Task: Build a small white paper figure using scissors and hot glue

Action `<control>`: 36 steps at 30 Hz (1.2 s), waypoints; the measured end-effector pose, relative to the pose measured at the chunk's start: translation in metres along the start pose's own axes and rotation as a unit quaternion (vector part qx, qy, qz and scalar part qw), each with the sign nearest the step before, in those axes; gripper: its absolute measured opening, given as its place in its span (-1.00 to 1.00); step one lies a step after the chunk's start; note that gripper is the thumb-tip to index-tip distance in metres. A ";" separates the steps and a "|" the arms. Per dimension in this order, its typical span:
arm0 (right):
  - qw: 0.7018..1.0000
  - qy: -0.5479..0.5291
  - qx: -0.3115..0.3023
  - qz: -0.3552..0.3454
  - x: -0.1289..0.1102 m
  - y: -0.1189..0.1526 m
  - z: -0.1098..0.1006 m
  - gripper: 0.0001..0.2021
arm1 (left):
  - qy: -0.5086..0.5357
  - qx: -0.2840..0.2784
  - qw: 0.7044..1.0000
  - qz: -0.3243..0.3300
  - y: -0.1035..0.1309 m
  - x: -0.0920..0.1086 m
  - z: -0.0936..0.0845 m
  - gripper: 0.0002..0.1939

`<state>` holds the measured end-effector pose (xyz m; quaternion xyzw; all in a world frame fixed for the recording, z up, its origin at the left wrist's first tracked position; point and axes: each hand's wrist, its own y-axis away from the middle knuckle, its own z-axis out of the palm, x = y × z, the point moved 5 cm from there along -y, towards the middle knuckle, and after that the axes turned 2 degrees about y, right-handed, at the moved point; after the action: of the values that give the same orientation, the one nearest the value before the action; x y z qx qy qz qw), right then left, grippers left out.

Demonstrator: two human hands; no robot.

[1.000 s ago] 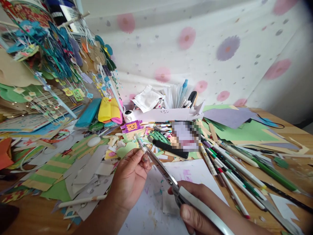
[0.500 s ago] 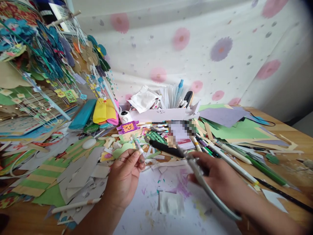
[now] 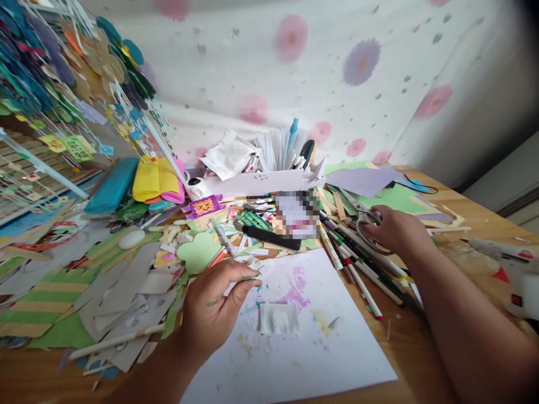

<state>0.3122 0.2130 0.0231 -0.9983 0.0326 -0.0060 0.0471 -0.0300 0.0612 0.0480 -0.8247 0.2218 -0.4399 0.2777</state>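
Note:
My left hand (image 3: 214, 308) is pinched above the left part of a paint-marked white sheet (image 3: 328, 359); what sits between its fingertips is too small to make out. Beyond those fingers lies a pale patterned tube (image 3: 223, 237). My right hand (image 3: 391, 227) has its fingers at the handles of silver scissors (image 3: 362, 216), whose blades point up and left over the pens and green paper. A small white padded square (image 3: 278, 319) rests on the sheet, to the right of my left hand.
Pens and markers (image 3: 357, 280) spread right of the sheet. Paper scraps (image 3: 118, 280) cover the left side. Behind stands a white box (image 3: 261, 183) of supplies. A glue gun (image 3: 505, 264) lies at the far right; strung decorations hang upper left.
My right hand has moved right and away from the middle with the scissors. The pale tube, earlier in my left hand, now lies among the scraps. The camera view has shifted right.

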 end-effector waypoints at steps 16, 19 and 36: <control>0.726 -0.550 0.015 -0.413 -0.148 0.121 -0.042 -0.79 | -0.038 -0.039 0.994 0.090 -0.009 0.023 0.022 -0.86; 0.735 -0.550 0.029 -0.397 -0.148 0.120 -0.038 -0.89 | -0.022 -0.050 0.994 0.092 -0.008 0.024 0.025 -0.86; 0.703 -0.538 0.049 -0.463 -0.153 0.126 -0.052 -0.92 | 0.034 -0.060 0.991 0.116 -0.007 0.028 0.023 -0.79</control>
<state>0.1507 0.0930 0.0614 -0.7180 -0.4644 0.5094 0.0967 0.0044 0.0553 0.0587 -0.7931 0.3515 -0.4181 0.2694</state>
